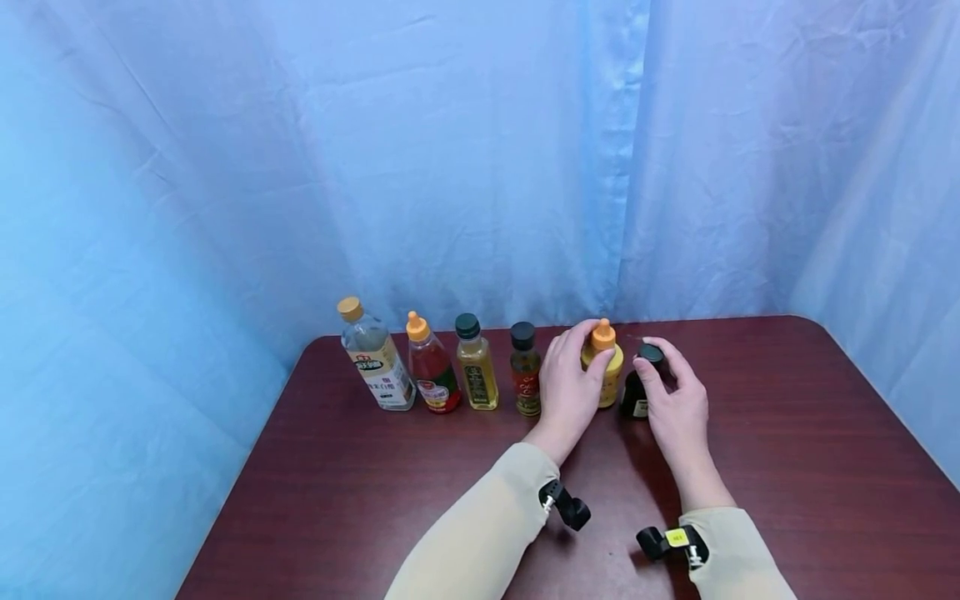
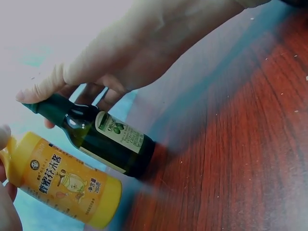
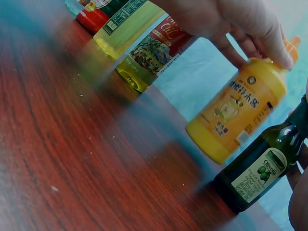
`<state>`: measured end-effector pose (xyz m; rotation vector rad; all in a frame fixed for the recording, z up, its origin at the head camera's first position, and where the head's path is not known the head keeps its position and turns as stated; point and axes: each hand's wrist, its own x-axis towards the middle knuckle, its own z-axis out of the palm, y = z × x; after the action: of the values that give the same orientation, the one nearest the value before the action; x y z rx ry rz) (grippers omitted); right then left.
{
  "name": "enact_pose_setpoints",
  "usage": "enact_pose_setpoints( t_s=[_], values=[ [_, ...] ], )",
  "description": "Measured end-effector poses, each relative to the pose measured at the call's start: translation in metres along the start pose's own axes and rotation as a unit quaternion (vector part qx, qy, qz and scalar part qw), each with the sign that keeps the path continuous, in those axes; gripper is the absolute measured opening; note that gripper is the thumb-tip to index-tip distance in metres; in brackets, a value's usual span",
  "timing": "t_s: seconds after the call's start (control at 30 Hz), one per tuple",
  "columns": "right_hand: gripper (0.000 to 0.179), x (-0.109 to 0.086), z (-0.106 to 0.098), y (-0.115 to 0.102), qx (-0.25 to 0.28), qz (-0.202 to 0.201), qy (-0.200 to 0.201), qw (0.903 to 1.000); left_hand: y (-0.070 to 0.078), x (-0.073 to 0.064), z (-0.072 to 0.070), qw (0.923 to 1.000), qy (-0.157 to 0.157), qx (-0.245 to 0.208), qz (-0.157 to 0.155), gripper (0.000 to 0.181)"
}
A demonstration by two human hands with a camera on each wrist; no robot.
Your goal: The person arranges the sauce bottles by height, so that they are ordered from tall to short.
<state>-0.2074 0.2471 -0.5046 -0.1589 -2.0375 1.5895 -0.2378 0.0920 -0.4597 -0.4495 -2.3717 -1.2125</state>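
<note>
My left hand (image 1: pixel 567 387) grips a yellow honey mustard bottle (image 2: pixel 72 180) near its top, just below the orange nozzle cap. Close to its right, my right hand (image 1: pixel 681 410) holds a dark green olive oil bottle (image 3: pixel 255 174) by the cap, thumb on one side and fingers on the other. Both bottles stand almost upright at the right end of a row, with a narrow gap between them. In the head view my left hand partly hides the mustard bottle, and the right thumb covers part of the olive oil bottle.
Leftward in the row stand a bottle with a black cap and red label (image 1: pixel 527 375), a yellow oil bottle (image 1: pixel 478 375), a red sauce bottle (image 1: pixel 435 375) and a clear bottle with a tan cap (image 1: pixel 378 367). Blue curtains (image 1: pixel 465 167) hang behind the dark red table (image 1: pixel 360 500).
</note>
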Motion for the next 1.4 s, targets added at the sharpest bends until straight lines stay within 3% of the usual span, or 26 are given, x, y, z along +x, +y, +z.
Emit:
enact_pose_setpoints(
  t_s=[0.43,0.87,1.07,1.4],
  values=[
    [0.041,0.002,-0.002,0.000,-0.003,-0.002,0.007,1.0000,0.007,-0.015,-0.011,1.0000,0.003,0.003,0.004,0.043],
    [0.041,0.000,-0.003,0.000,-0.009,0.004,0.001,1.0000,0.006,-0.030,-0.014,0.9991,0.033,0.021,-0.013,0.040],
    [0.042,-0.002,-0.002,-0.001,-0.014,0.006,-0.001,0.9999,0.005,-0.032,-0.014,0.9984,0.041,0.029,-0.024,0.040],
    [0.041,-0.002,-0.001,-0.003,-0.010,-0.003,-0.002,0.9999,0.002,-0.033,-0.014,0.9977,0.049,0.046,-0.012,0.041]
  ],
)
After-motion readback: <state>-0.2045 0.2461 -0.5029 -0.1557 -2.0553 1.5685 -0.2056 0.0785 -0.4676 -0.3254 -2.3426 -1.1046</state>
